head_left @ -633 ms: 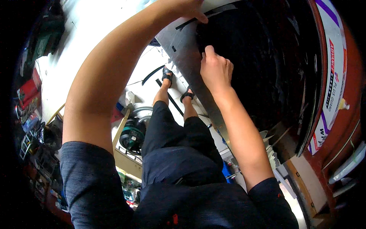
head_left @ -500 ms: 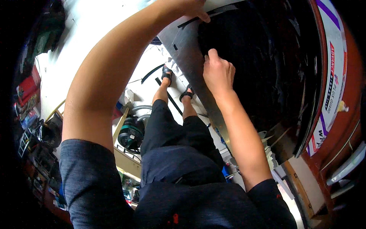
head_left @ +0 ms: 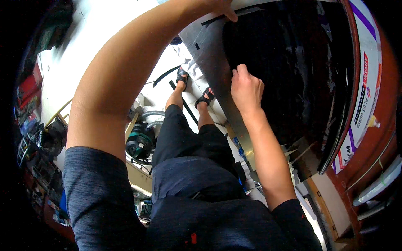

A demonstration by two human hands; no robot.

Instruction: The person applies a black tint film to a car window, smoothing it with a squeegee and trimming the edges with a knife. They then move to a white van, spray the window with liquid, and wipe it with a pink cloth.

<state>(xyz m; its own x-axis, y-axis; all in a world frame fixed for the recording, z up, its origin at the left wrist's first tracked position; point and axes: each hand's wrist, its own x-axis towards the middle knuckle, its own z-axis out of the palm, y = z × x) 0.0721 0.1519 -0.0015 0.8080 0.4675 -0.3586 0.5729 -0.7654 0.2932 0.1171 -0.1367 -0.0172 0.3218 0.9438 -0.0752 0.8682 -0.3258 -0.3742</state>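
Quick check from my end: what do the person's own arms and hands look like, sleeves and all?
The left hand, partly cut off by the upper edge, and the right hand show no gloves. The short left sleeve is dark blue-grey with fine streaks; the right sleeve looks darker and bears a small red mark. No watch or cable shows.

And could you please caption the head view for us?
Left hand and right hand at the edge of a black sheet.

Curling the right hand (head_left: pixel 248 88) closed at the edge of a black sheet (head_left: pixel 276 54) — stretching the left hand (head_left: pixel 226 9), partly cut off, toward its far end. Wearing sandals (head_left: pixel 182 77), left of the right hand.
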